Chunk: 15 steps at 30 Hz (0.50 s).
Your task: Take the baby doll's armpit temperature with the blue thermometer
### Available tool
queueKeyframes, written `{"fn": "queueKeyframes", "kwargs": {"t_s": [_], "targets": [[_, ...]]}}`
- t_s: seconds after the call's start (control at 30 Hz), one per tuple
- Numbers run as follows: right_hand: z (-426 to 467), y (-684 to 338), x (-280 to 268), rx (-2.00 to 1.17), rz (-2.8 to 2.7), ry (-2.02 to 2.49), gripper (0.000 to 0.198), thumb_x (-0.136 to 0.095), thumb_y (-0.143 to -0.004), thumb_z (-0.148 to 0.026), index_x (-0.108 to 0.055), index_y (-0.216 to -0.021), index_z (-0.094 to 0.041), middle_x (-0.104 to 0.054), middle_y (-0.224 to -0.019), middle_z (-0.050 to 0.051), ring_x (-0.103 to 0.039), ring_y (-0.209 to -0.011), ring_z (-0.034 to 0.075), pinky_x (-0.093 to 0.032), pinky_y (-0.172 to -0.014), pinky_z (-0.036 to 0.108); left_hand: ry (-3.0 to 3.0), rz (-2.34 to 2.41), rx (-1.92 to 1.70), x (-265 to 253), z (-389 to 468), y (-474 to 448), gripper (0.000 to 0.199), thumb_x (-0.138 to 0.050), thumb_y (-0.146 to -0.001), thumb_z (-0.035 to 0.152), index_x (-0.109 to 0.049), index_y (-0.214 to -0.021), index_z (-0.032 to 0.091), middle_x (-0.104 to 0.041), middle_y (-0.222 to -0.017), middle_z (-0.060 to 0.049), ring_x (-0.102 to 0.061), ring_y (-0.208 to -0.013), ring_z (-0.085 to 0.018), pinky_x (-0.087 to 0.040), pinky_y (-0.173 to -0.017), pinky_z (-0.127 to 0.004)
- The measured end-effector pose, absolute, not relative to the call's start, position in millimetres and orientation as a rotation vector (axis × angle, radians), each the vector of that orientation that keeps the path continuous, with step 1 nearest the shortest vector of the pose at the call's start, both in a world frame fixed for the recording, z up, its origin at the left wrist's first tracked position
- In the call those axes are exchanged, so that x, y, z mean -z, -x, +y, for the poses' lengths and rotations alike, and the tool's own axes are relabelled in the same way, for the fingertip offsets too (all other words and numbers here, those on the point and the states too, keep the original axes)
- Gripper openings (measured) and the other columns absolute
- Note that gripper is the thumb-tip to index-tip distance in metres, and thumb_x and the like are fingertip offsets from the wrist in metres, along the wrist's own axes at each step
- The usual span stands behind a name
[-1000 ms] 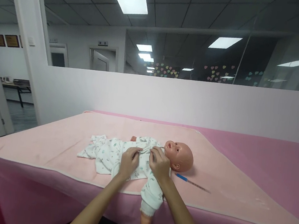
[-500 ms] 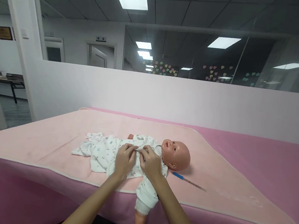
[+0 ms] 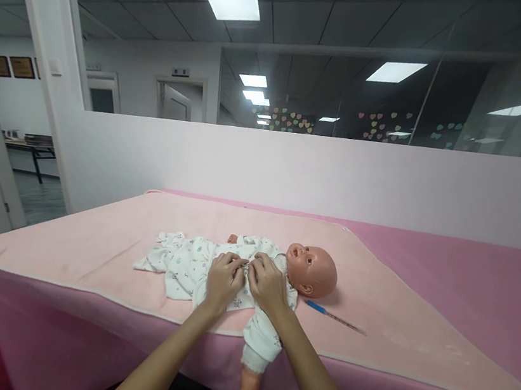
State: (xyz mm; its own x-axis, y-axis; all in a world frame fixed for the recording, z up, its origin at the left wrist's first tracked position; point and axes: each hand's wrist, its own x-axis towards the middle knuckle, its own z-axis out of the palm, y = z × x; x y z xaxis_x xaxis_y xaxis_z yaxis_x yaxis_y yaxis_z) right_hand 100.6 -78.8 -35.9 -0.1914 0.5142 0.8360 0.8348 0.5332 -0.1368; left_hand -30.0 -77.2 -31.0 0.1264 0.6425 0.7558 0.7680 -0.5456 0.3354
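Note:
A baby doll lies on its back, head to the right, dressed in a white printed baby outfit. My left hand pinches the front of the outfit at the chest. Close beside it my right hand has its fingers closed on the same cloth, nearer the neck. The fingertips of both hands almost meet; the exact bit of cloth between them is too small to make out. One doll arm hangs over the near edge, bare below its sleeve. The garment's leg end lies flat to the left.
By the doll's head lies a thin thermometer-like stick with a blue end. A peach mat covers the pink-clothed table, whose near edge is under my forearms. A white half-wall with glass above stands behind; a doorway opens at left.
The whole view has shifted slightly, so the doll and table sit a little further right. Both hands stay at the chest of the outfit, their fingers moving only slightly.

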Motion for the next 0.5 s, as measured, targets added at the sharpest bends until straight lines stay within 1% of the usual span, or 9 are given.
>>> {"fn": "queueKeyframes", "kwargs": {"t_s": [0.1,0.23,0.33,0.4,0.5], "targets": [[-78.0,-101.4,37.3,0.444,-1.840,1.107,0.017,-0.041,-0.084,-0.019,-0.057,-0.077,-0.020,-0.059,-0.096,0.005,-0.054,-0.083,0.016,-0.039,-0.066,0.023,2.250,-1.425,1.394,31.2,-77.7,29.8,0.030,-0.040,-0.076,0.013,-0.066,-0.090,0.021,-0.060,-0.085,-0.004,-0.051,-0.082,-0.019,-0.039,-0.078,-0.033],[-79.6,-101.3,37.3,0.429,-1.844,1.122,0.011,-0.046,-0.080,-0.018,-0.057,-0.079,-0.020,-0.058,-0.096,0.005,-0.053,-0.084,0.016,-0.038,-0.068,0.024,2.254,-1.414,1.395,31.1,-78.8,29.4,0.029,-0.040,-0.077,0.013,-0.065,-0.089,0.021,-0.059,-0.084,-0.003,-0.051,-0.083,-0.019,-0.038,-0.078,-0.033],[-80.9,-101.6,36.4,0.412,-1.848,1.136,0.009,-0.047,-0.078,-0.017,-0.055,-0.080,-0.019,-0.058,-0.094,0.006,-0.053,-0.082,0.017,-0.038,-0.066,0.024,2.253,-1.406,1.392,30.9,-79.6,29.1,0.027,-0.041,-0.077,0.013,-0.064,-0.089,0.022,-0.059,-0.085,-0.003,-0.051,-0.083,-0.018,-0.038,-0.078,-0.033],[-80.8,-102.2,35.9,0.394,-1.861,1.125,0.008,-0.046,-0.079,-0.017,-0.053,-0.081,-0.018,-0.058,-0.092,0.006,-0.053,-0.080,0.017,-0.037,-0.065,0.024,2.252,-1.397,1.384,30.6,-80.1,29.1,0.027,-0.041,-0.078,0.014,-0.063,-0.090,0.022,-0.059,-0.086,-0.002,-0.051,-0.083,-0.018,-0.039,-0.077,-0.033],[-79.2,-103.4,36.4,0.339,-1.847,1.100,0.010,-0.042,-0.083,-0.018,-0.051,-0.083,-0.019,-0.058,-0.087,0.004,-0.053,-0.077,0.015,-0.037,-0.064,0.024,2.260,-1.369,1.354,29.5,-81.2,29.1,0.023,-0.043,-0.079,0.017,-0.062,-0.090,0.023,-0.058,-0.086,-0.002,-0.051,-0.082,-0.017,-0.039,-0.076,-0.032]]}}
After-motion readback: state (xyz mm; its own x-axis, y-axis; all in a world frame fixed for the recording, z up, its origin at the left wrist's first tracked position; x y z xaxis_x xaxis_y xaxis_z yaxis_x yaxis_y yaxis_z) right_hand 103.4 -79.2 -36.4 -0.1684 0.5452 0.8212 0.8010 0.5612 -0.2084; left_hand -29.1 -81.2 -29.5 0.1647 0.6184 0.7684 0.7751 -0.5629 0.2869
